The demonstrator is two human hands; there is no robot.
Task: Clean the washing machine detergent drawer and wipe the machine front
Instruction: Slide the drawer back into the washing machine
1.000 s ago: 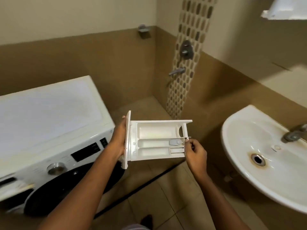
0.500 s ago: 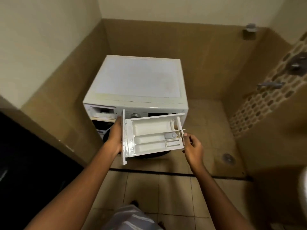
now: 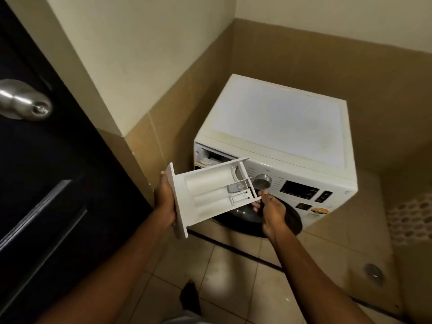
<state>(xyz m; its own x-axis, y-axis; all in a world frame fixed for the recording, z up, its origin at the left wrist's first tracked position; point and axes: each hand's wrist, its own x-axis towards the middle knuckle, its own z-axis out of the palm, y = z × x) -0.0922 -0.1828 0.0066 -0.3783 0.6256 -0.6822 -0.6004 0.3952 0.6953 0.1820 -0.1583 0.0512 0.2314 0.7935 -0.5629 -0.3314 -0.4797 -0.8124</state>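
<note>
I hold the white detergent drawer out of the machine, level in the air, its compartments facing up. My left hand grips its front panel at the left end. My right hand pinches the drawer's rear right corner. Behind it stands the white front-loading washing machine, with its open drawer slot at the upper left of the front, a silver dial and a dark display. The dark round door is partly hidden by the drawer and my right hand.
A dark door with a metal handle fills the left side. Brown tiled walls close in the corner around the machine. The tiled floor has a dark strip in front of the machine and a floor drain at the right.
The view has swung left: the sink and shower fittings are gone, the dark door has come in. Both hands have kept hold of the drawer, now in front of the machine's slot.
</note>
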